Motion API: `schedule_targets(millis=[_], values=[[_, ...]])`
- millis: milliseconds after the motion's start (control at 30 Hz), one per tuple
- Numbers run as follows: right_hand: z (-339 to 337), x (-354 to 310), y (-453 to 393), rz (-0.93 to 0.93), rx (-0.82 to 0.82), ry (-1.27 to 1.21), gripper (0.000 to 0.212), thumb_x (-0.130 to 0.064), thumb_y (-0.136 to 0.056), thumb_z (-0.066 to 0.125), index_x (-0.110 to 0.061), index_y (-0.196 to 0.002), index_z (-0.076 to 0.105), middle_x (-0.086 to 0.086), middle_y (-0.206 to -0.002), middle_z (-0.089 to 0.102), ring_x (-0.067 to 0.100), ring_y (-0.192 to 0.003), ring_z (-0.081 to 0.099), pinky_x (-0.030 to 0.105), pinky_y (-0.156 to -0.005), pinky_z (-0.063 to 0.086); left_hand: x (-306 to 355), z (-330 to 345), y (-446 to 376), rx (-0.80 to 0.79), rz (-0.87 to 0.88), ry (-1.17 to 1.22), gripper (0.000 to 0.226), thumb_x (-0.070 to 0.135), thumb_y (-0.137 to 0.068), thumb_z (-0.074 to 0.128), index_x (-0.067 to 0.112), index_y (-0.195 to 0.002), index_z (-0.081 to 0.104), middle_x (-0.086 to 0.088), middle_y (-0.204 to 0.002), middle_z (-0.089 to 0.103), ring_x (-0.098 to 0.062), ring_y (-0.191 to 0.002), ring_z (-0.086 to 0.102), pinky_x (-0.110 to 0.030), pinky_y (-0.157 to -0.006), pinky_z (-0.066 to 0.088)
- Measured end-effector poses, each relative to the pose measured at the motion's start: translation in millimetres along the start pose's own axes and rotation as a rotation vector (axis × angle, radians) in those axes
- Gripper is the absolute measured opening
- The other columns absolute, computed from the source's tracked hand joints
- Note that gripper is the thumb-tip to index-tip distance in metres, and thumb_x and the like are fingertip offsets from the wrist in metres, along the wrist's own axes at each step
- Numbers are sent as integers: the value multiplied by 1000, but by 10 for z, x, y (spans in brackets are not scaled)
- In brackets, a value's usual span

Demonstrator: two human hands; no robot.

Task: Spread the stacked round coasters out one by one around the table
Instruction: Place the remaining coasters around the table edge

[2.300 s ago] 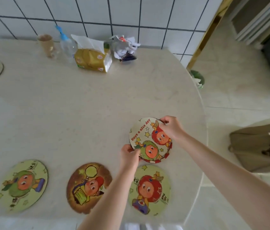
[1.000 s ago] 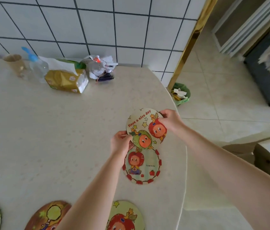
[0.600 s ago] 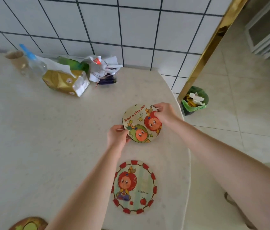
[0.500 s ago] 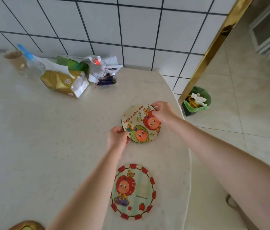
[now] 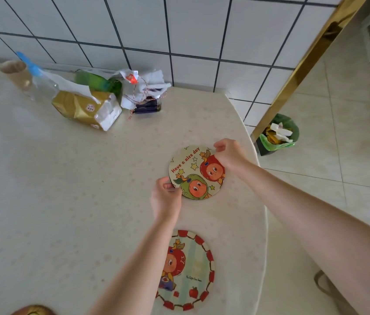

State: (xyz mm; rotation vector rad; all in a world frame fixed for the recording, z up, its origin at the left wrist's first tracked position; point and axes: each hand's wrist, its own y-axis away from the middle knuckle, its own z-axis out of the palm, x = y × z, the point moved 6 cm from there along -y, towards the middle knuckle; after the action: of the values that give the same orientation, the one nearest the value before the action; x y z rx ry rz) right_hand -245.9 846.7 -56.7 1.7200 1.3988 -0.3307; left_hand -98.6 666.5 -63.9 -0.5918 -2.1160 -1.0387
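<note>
- Your left hand (image 5: 165,198) pinches the near-left rim of a round coaster (image 5: 196,172) printed with two cartoon fruit faces; thumb and fingers are pressed together on the edge.
- Your right hand (image 5: 230,153) pinches the far-right rim of the same coaster, fingertips closed on it. Whether more coasters are stacked under this one, you cannot tell from here.
- The coaster sits low over the pale table (image 5: 65,189), between your two hands. Whether it touches the surface is unclear.
- Risk: the table's curved edge runs just beyond your right hand. Set the coaster down too far that way and it could overhang and tip to the floor.
- Risk: below that edge stands a bin (image 5: 278,135) lined in green; a dropped coaster could land in it.
- Risk: release one hand first and the coaster may swing or skid.
- Risk: a coaster with a red border (image 5: 190,271) lies nearer you, under your left forearm. Pulling that arm back low could drag it out of place.
</note>
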Motion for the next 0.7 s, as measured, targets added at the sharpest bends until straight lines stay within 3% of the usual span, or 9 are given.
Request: schedule_targets(millis=[133,267,400,533,600,700], values=[[6,-39,-21,-17,9,46,38,-3,-86,49,-16,-120,58,4,-120,58,21,-106,56,37,-83,56,-2,73,67,28,-7,-72,38,7,-84,63,13,-121,54,-3,-113,57,-16,-97,52,-27,-76,44],[-27,-46,-28,-18,22,89,36,-3,-88,45,-12,-121,58,8,-121,56,19,-97,53,22,-62,45,1,102,65,38,-20,-58,41,8,-85,62,12,-124,54,-5,-119,57,-16,-100,50,-28,-79,41],[-51,-36,-20,-18,11,107,30,-3,-88,49,-10,-113,64,10,-119,61,23,-103,57,26,-70,45,59,53,34,45,-11,-23,40,5,-84,61,13,-123,56,-3,-119,61,-19,-110,56,-27,-86,44],[-78,153,68,51,68,-6,26,-2,-87,49,-13,-104,67,8,-112,62,18,-91,56,21,-59,48,169,-5,-38,22,30,67,33,3,-83,59,27,-106,58,11,-97,60,-1,-82,57,-9,-57,40],[-74,292,144,111,91,-80,18,-7,-87,53,-16,-96,65,7,-106,66,20,-90,63,27,-63,55,246,-15,-114,5,32,147,33,2,-82,61,29,-101,56,18,-88,57,5,-74,55,-5,-43,40],[-69,412,269,138,132,-91,15,-12,-86,56,-17,-97,64,6,-101,68,24,-91,65,29,-68,53,375,-1,-237,-19,63,154,28,2,-83,64,24,-99,60,16,-87,60,2,-75,60,-8,-43,44]])
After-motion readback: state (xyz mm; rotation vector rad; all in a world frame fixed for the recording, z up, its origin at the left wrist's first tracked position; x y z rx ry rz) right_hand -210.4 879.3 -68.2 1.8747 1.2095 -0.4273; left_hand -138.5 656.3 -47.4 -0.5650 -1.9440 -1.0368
